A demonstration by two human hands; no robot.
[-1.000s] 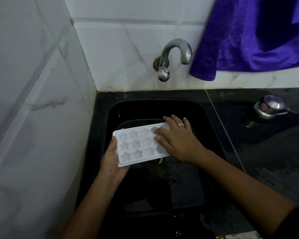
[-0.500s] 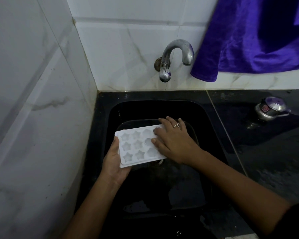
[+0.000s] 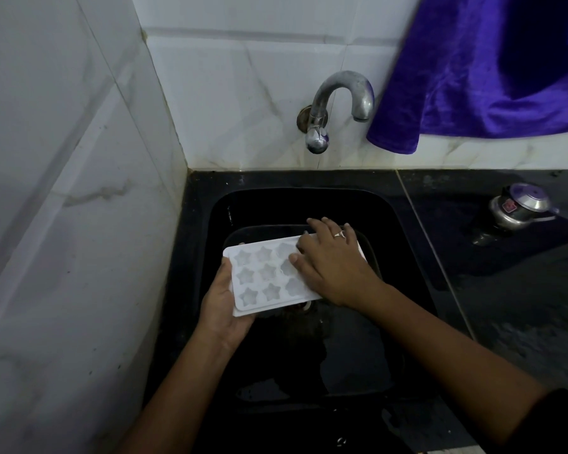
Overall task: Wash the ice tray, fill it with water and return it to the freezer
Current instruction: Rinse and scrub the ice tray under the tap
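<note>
Two walls of white, grey-veined tile (image 3: 63,191) meet in a corner at the left, and the black sink (image 3: 199,231) is set right against that corner. Over the basin, the left hand (image 3: 222,303) comes up from below and grips the near-left short end of the ice tray (image 3: 266,276). The thumb lies along the top of the rim, the palm cups the edge, and the fingers go underneath where I cannot see them. The tray is white, with star-shaped cells in three rows. It is held face up and roughly level above the sink, its long side running off to the right and slightly back. Beneath it a dark, rounded vessel (image 3: 263,229) sits in the basin; what it is I cannot tell. Above, on the back wall, a curved metal tap (image 3: 340,103) hooks over toward the right, its knob hanging below. The right hand (image 3: 333,263) lies flat over the right part of the tray, covering those cells. Its fingers are nearly straight and close together, reaching to the far rim, and the thumb rests on a middle cell. It wears a ring (image 3: 339,234). Further right, a purple cloth (image 3: 489,77) hangs down the wall beside the tap's spout. On the dark counter (image 3: 505,306) stands a small metal pressure cooker (image 3: 520,208), well apart from the sink.
</note>
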